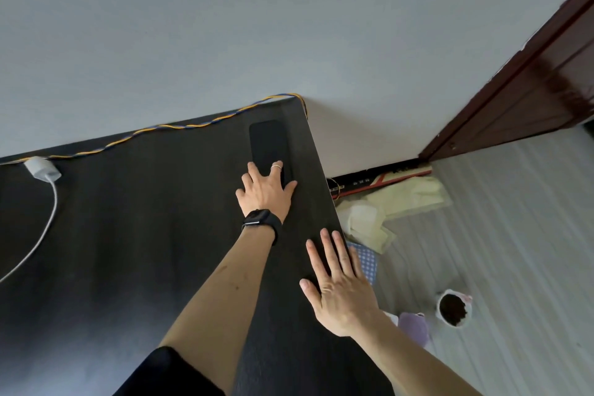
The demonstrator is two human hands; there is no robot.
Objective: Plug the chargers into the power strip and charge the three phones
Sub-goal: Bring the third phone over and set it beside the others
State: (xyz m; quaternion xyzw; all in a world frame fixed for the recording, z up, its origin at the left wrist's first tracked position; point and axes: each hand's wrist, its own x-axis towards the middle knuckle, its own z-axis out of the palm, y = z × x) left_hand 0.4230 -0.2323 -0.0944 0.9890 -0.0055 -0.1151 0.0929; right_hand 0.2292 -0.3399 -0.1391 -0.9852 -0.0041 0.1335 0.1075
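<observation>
Both hands are down on the desk (144, 235). The left hand (265, 193), with the watch on its wrist, has its fingers spread over the near end of a black phone (268, 141) and its thumb along the phone's right side. It touches rather than grips. The right hand (340, 286) lies flat and relaxed by the desk's right edge, holding nothing.

The phone sits flat in the far right corner, close to the edge (a drop to the floor looks possible from there). I'd expect it to be rigid, fairly light and slick, with a breakable face. The long sides look like the best hold, thumb on one and fingers on the other. It may help to drag it inward first to get fingertips under it.

A white charger (41, 168) with its cable (48, 222) lies well apart at the far left. I can't spot the other two phones.
</observation>
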